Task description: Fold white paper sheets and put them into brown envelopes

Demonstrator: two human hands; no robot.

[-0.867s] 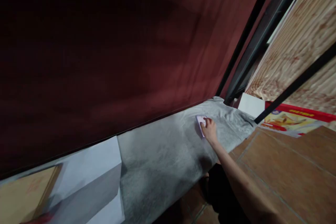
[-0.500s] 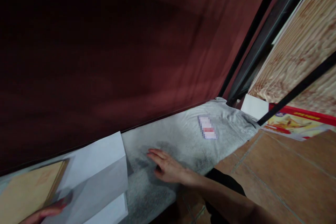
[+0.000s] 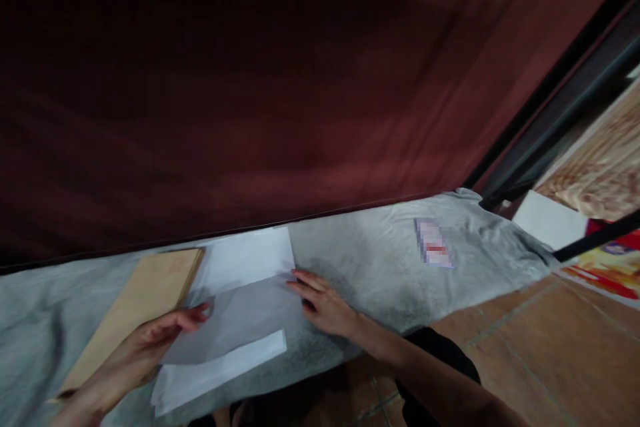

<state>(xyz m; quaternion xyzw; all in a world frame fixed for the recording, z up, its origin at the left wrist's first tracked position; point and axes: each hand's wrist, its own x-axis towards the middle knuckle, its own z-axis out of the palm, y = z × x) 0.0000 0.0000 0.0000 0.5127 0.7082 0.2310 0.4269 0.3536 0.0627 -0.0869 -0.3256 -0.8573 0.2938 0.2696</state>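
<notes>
A folded white sheet of paper (image 3: 235, 317) lies on top of a stack of white paper (image 3: 260, 253), its greyish shaded flap crossing the middle. At the flap's left edge, my left hand (image 3: 155, 337) has its fingers closed on the sheet; part of the grip is hidden. My right hand (image 3: 325, 303) is at the right edge, fingers stretched out and fingertips touching the paper. Beside the stack, partly behind my left hand, is a pile of tan envelopes (image 3: 130, 300).
A grey cloth (image 3: 370, 247) covers the long narrow surface. A blurred pinkish packet (image 3: 434, 243) lies on it to the right. Behind rises a dark red panel (image 3: 300, 113). Black frame bars (image 3: 605, 237), a white box (image 3: 550, 220) and a tiled floor (image 3: 540, 340) are at right.
The view has swung left, bringing more of the envelopes and paper into sight. My right hand has come from the bare cloth to the paper's right edge. My left hand remains by its left side.
</notes>
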